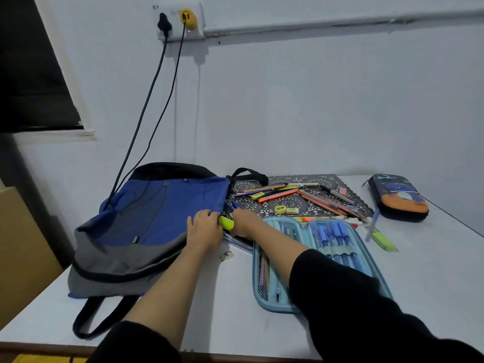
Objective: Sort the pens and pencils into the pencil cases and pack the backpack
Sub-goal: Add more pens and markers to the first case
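A blue and grey backpack lies flat on the left side of the white tabletop, its black straps trailing toward the near edge, with two dark cables running down to it from a wall socket. The person's left hand rests palm down on the backpack's right edge with its fingers bent. Whether they grip the fabric or only press on it cannot be told from this angle. Just beside it, the right hand grasps a yellow-green highlighter, whose capped end sticks out between the two hands, close to the backpack's edge. Both forearms reach in from black sleeves.

To the right of the hands, a light-blue pencil case lies open on the tabletop, partly under the right arm. A row of blue pens is tucked into its right half, and mesh pockets line its left half. Behind it, a dark patterned mat carries a loose scatter of pencils and pens, plus a yellow sharpener and small erasers. A pale green marker lies on the bare tabletop just past the open case. At the far right, well apart from the hands, a second pencil case, dark with an orange and blue print, sits closed.
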